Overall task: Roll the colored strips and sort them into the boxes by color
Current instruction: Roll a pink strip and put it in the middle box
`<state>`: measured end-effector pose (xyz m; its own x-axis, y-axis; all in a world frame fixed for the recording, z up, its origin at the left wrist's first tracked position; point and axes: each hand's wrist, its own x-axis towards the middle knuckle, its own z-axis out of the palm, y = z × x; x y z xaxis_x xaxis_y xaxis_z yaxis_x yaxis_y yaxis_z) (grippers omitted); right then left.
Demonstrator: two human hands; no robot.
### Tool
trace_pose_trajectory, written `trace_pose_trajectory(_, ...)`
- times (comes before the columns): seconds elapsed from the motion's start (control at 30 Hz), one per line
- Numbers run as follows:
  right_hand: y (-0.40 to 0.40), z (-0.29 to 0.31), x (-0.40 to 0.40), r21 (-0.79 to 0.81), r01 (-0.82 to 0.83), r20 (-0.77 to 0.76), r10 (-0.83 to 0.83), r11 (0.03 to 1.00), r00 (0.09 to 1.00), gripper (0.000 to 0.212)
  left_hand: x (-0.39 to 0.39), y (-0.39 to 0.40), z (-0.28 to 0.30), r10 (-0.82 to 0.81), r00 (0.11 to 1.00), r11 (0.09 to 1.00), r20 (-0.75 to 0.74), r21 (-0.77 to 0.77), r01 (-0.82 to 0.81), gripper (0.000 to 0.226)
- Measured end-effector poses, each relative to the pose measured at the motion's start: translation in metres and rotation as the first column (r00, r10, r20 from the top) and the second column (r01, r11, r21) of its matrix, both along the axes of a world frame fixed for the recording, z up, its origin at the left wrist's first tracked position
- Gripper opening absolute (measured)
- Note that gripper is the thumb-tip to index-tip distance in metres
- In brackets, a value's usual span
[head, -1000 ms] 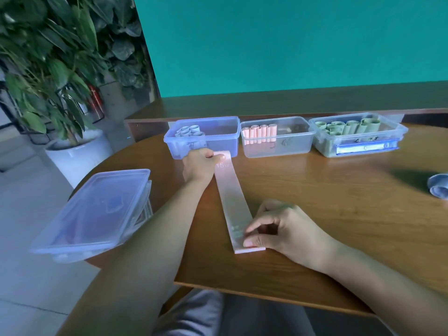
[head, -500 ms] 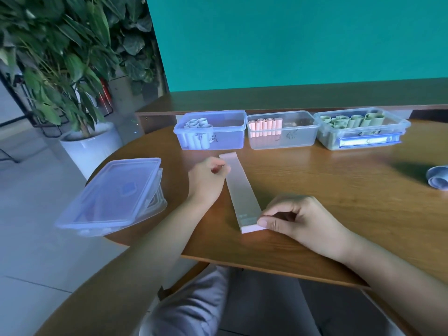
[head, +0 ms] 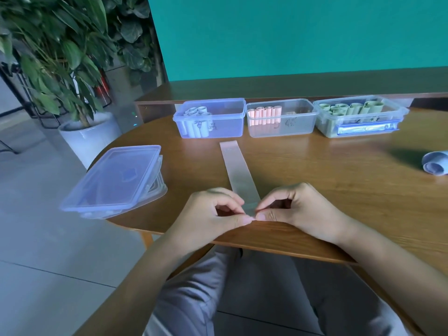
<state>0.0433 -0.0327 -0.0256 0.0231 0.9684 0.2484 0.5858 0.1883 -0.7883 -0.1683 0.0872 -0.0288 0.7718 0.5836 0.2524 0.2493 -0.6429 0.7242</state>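
Pale pink strip (head: 236,169) lying flat on round wooden worktop (head: 315,180), left hand (head: 213,212) and right hand (head: 298,209) both pinching its near end, three boxes of rolled strips beyond

We see a round wooden table (head: 315,180), and on its left edge a stack of clear plastic lids (head: 114,180), tilted, hanging partly over the rim. Behind the table runs a dark wooden ledge (head: 291,87) beneath a teal wall (head: 291,32). Off to the left, a leafy plant (head: 55,49) rises from a white pot (head: 89,137) standing on the grey tiled floor (head: 48,251). Grey trousers (head: 218,299) show below the table edge.
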Motion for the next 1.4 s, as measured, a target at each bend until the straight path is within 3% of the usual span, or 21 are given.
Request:
trace_pose_trajectory(0.33, 0.0009, -0.0035, 0.0009, -0.031, -0.026, 0.024, 0.027, 0.999, 0.999, 0.010, -0.0010, 0.0013, -0.0031, 0.015, 0.996, 0.994, -0.087, 0.111, -0.005, 0.010)
trace_pose_trajectory(0.73, 0.0045, -0.0084, 0.0049, -0.016, -0.047, 0.045, 0.048, 0.999, 0.998, 0.008, 0.0019, -0.0026, 0.0029, -0.004, 0.993, 0.996, -0.120, 0.089, 0.015, 0.007)
trace_pose_trajectory(0.93, 0.0023, -0.0078, 0.0028, -0.008, -0.070, 0.187, 0.070, 0.998, 0.980, 0.014, 0.0016, -0.0024, 0.0002, -0.027, 0.988, 0.988, -0.152, 0.146, 0.049, 0.008)
trace_pose_trajectory(1.2, -0.0025, -0.0097, 0.0006, 0.122, -0.096, 0.409, 0.038, 0.988, 0.912, 0.012, -0.0028, -0.0056, -0.0024, 0.006, 0.999, 0.976, -0.039, 0.216, 0.003, 0.010)
trace_pose_trajectory(1.4, -0.0009, -0.0085, -0.0011, 0.138, -0.101, 0.420, 0.034, 0.985, 0.907, 0.021, -0.0012, -0.0050, -0.0038, 0.063, 0.998, 0.970, -0.031, 0.238, -0.054, 0.013)
